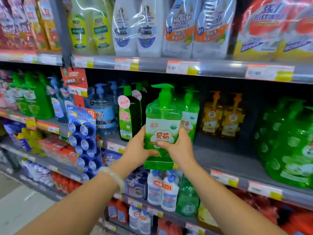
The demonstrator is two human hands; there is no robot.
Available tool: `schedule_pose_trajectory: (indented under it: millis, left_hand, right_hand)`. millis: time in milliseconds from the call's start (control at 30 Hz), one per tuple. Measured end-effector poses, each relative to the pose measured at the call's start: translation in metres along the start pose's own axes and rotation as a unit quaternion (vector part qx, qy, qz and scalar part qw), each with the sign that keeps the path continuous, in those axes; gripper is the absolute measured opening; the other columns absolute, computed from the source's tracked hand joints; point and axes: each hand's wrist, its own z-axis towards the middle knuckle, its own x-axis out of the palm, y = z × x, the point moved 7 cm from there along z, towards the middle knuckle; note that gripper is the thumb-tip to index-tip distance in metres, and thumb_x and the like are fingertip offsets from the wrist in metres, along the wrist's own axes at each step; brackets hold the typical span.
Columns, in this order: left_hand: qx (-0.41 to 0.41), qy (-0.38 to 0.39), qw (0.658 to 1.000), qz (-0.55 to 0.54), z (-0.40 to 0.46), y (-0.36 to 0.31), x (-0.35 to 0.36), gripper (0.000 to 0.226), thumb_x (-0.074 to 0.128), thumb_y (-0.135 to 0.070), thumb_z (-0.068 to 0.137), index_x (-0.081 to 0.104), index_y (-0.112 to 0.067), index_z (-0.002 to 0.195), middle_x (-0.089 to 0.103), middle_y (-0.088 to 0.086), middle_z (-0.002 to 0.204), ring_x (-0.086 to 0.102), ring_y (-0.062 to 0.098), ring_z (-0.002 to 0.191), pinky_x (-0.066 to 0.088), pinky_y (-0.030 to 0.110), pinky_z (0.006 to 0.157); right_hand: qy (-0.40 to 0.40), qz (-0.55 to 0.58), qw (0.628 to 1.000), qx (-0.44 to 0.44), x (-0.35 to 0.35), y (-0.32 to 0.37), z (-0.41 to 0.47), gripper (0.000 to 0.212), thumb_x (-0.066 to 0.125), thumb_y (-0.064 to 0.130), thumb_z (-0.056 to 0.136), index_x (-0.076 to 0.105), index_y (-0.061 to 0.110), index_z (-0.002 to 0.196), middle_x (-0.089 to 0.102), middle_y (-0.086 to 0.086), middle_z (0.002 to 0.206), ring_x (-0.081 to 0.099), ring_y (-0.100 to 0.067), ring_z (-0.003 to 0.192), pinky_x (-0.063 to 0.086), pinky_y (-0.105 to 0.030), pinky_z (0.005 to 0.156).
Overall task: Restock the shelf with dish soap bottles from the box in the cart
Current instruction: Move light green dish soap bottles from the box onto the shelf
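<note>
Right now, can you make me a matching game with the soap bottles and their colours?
Things:
1. held pump bottle
2. twin bottles right of the gap
3. bottle just left of the held one
4. clear pump bottle farther left

Colours:
A. dark green
B. orange-yellow
C. pale blue
D. bright green

Pairs: 1-D, 2-B, 3-A, 4-C

Both the left hand and the right hand grip the held bottle.
</note>
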Motion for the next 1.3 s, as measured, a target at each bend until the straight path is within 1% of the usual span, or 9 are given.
schedule_pose_trajectory:
  millis: [200,367,500,633,700,800,933,1100,1300]
  left_hand:
    - [0.014,0.010,1.000,0.013,0.089,0.022,-0.001,0.090,0.081,-0.004,0.066,0.036,-0.031,0.138,0.058,-0.026,0.106,0.057,-0.003,0.099,0.042,0.009,0.079]
    - [-0.007,0.035,0.999,0.008,0.124,0.056,0.007,0.093,0.081,-0.002,0.066,0.034,-0.028,0.141,0.062,-0.013,0.113,0.058,0.012,0.109,0.047,0.033,0.097]
    - [-0.008,0.066,0.998,0.015,0.133,0.081,0.016,0.094,0.081,-0.002,0.066,0.033,-0.029,0.142,0.062,-0.014,0.113,0.058,0.011,0.110,0.047,0.031,0.096]
    - [-0.024,0.078,0.997,-0.014,0.135,0.101,0.022,0.095,0.080,0.000,0.066,0.032,-0.028,0.143,0.062,-0.013,0.113,0.059,0.011,0.109,0.049,0.035,0.097]
    - [-0.028,0.087,0.995,-0.030,0.139,0.107,0.023,0.093,0.080,-0.001,0.066,0.032,-0.029,0.141,0.063,-0.011,0.115,0.059,0.011,0.110,0.049,0.039,0.098]
    - [-0.027,0.120,0.992,-0.029,0.145,0.109,0.027,0.095,0.079,-0.004,0.069,0.026,-0.030,0.144,0.062,-0.008,0.119,0.058,0.013,0.113,0.047,0.042,0.100]
    - [-0.026,0.150,0.988,-0.023,0.150,0.111,0.031,0.096,0.079,-0.010,0.072,0.020,-0.029,0.145,0.059,-0.008,0.122,0.056,0.012,0.114,0.045,0.039,0.102]
    - [-0.033,0.179,0.983,-0.009,0.151,0.111,0.036,0.097,0.076,-0.006,0.073,0.016,-0.029,0.145,0.057,-0.014,0.113,0.054,0.004,0.107,0.040,0.019,0.089]
    - [-0.033,0.186,0.982,-0.005,0.151,0.113,0.036,0.095,0.075,-0.007,0.074,0.016,-0.027,0.146,0.055,-0.015,0.112,0.053,0.003,0.105,0.039,0.018,0.087]
  right_hand:
    - [-0.031,-0.012,0.999,-0.007,0.014,-0.015,0.079,0.067,0.080,0.005,0.067,0.045,0.022,0.122,0.059,0.006,0.111,0.058,-0.011,0.102,0.049,-0.032,0.088]
    - [-0.058,-0.031,0.998,0.004,0.029,-0.045,0.102,0.071,0.081,0.006,0.066,0.043,0.022,0.124,0.059,0.003,0.113,0.058,-0.010,0.101,0.048,-0.019,0.078]
    - [-0.069,-0.062,0.995,0.034,0.040,-0.070,0.101,0.080,0.082,0.008,0.065,0.040,0.018,0.132,0.059,-0.002,0.117,0.058,-0.016,0.109,0.052,-0.035,0.092]
    - [-0.070,-0.100,0.992,0.042,0.046,-0.079,0.100,0.082,0.082,0.012,0.066,0.038,0.017,0.135,0.057,-0.001,0.119,0.055,-0.016,0.113,0.049,-0.038,0.097]
    - [-0.067,-0.125,0.989,0.047,0.047,-0.081,0.101,0.085,0.080,0.017,0.069,0.034,0.018,0.140,0.052,-0.001,0.125,0.049,-0.013,0.118,0.042,-0.031,0.103]
    - [-0.063,-0.156,0.984,0.050,0.049,-0.084,0.099,0.091,0.077,0.024,0.074,0.022,0.019,0.146,0.042,0.000,0.132,0.039,-0.011,0.123,0.033,-0.021,0.100]
    - [-0.045,-0.157,0.981,0.100,0.056,-0.102,0.094,0.078,0.076,0.018,0.076,0.032,0.017,0.140,0.050,-0.001,0.131,0.048,-0.016,0.124,0.042,-0.034,0.104]
    - [-0.044,-0.141,0.979,0.138,0.057,-0.113,0.095,0.069,0.076,0.019,0.076,0.037,0.022,0.133,0.059,0.002,0.122,0.056,-0.015,0.114,0.043,-0.026,0.093]
    - [-0.055,-0.135,0.978,0.146,0.058,-0.114,0.094,0.068,0.074,0.016,0.077,0.037,0.022,0.133,0.059,0.008,0.116,0.054,-0.007,0.108,0.040,-0.022,0.091]
